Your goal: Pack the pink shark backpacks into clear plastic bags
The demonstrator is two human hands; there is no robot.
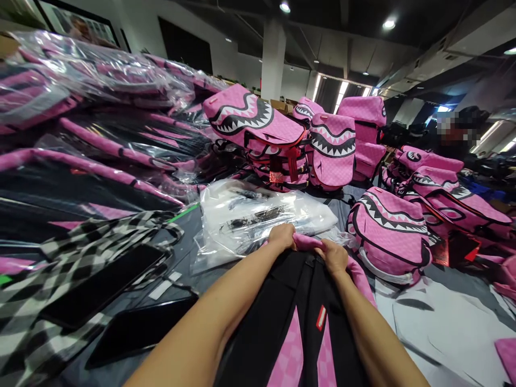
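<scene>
A black and pink backpack [258, 333] lies in front of me with its strap side up and its top pointing away. Pink checkered panels and a small red label show on its black straps. At its far end, my left hand [283, 236] is closed on the pink top edge. A short way to the right, my right hand [335, 257] grips the same pink edge. Just beyond my hands rests a pile of clear plastic bags [262, 215]. The underside of the backpack is hidden.
Plastic-wrapped backpacks [100, 129] are stacked high on the left. Pink shark-mouth backpacks [258, 115] stand ahead, and another pink backpack [389, 234] sits at right near white sheets [455, 317]. Two black phone-like slabs [105, 285] and a checkered cloth [121, 236] lie left. A person [459, 129] is far right.
</scene>
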